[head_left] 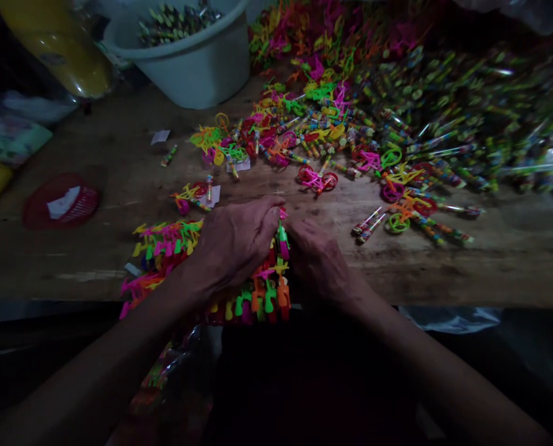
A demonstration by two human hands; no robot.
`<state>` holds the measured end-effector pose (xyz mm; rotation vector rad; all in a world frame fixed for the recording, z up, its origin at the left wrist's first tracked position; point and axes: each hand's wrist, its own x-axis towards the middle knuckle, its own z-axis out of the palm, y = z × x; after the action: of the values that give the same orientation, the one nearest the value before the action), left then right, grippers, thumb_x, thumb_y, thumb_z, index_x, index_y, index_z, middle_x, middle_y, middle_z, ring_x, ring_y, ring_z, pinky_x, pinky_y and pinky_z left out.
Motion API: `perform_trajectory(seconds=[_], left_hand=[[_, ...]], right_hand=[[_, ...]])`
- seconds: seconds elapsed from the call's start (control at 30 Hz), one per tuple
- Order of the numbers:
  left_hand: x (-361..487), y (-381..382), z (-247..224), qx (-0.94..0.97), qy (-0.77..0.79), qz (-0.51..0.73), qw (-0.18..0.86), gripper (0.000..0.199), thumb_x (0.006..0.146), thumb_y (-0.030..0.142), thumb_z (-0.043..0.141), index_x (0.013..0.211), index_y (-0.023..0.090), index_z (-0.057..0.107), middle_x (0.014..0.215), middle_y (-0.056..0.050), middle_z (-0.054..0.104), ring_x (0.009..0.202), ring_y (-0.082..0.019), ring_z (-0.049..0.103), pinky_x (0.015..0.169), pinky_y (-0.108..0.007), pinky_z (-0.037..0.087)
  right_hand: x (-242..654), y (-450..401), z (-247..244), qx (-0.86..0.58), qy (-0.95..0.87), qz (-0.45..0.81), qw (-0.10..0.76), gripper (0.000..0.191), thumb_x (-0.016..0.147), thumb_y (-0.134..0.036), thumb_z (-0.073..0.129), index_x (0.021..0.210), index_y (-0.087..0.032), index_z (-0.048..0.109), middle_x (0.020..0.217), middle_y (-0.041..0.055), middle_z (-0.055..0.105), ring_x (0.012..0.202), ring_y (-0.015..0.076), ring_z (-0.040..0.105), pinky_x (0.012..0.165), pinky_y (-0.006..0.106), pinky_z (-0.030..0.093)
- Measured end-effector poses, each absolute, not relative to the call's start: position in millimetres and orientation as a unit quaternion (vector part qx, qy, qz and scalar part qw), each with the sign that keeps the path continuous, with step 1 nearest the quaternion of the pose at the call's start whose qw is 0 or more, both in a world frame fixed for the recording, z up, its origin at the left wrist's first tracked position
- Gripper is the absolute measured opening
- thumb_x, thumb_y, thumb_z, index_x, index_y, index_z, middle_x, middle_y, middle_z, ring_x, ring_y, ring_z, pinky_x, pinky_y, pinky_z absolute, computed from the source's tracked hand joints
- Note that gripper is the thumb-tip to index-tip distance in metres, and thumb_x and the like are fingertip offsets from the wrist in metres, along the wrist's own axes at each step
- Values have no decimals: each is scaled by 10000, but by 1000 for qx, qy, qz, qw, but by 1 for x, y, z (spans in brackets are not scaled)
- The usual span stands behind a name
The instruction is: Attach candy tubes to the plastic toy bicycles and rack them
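My left hand (242, 238) bends over the front edge of the table, its fingers closed around a small pink and green plastic toy (283, 240). Close on the right, my right hand (320, 257) has curled fingers near the same toy; what they hold, if anything, is hidden. Beneath and beside my left hand lie rows of bright plastic toys (262, 294), packed side by side in pink, green, yellow and orange. Part of these rows (169, 238) shows left of my wrist, and my forearm covers the middle.
Loose plastic toys with wheels (318, 179) and candy-filled tubes (369, 224) lie scattered beyond my hands. A large heap of tubes (467, 111) spreads at the back right. A pale tub (202, 71) holds more tubes. A red basket (88, 201) sits at left on the wooden table (72, 266).
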<state>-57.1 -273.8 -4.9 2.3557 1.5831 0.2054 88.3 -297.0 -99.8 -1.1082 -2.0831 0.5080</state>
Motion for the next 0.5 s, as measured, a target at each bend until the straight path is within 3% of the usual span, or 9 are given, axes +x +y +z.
perform_trajectory(seconds=[0.1, 0.27, 0.33, 0.43, 0.5], left_hand=[[-57, -273, -6, 827, 544, 58, 133, 424, 937, 367, 270, 1192, 201, 565, 1146, -52, 641, 1015, -214, 606, 867, -346, 456], [-56, -271, -9, 834, 550, 6, 54, 523, 890, 474, 347, 1349, 228, 399, 897, -58, 700, 777, -255, 655, 663, -372, 486], [-56, -271, -11, 836, 547, 22, 40, 548, 887, 453, 360, 1393, 245, 326, 1004, -64, 684, 869, -256, 648, 712, -379, 492], [-57, -272, -12, 851, 519, 62, 48, 494, 875, 418, 395, 1337, 244, 411, 1314, -58, 522, 1114, -246, 550, 873, -381, 456], [-58, -272, -12, 853, 514, 57, 71, 416, 880, 417, 384, 1234, 240, 512, 1277, -42, 552, 1079, -245, 566, 864, -392, 456]], right_hand=[[84, -299, -103, -435, -813, 174, 345, 166, 787, -75, 402, 846, -166, 527, 777, 76, 557, 742, 213, 468, 704, 336, 413], [81, -297, -109, -414, -808, 185, 377, 176, 787, -61, 385, 828, -160, 524, 770, 70, 553, 722, 197, 450, 678, 327, 423], [85, -297, -107, -408, -810, 212, 364, 188, 809, -61, 380, 861, -155, 534, 800, 72, 572, 735, 190, 468, 699, 324, 433], [104, -294, -97, -395, -819, 236, 343, 217, 847, -82, 394, 982, -154, 549, 904, 77, 604, 837, 184, 512, 748, 304, 436], [125, -281, -87, -398, -831, 201, 331, 244, 858, -120, 424, 1058, -162, 557, 937, 73, 609, 872, 185, 520, 745, 291, 427]])
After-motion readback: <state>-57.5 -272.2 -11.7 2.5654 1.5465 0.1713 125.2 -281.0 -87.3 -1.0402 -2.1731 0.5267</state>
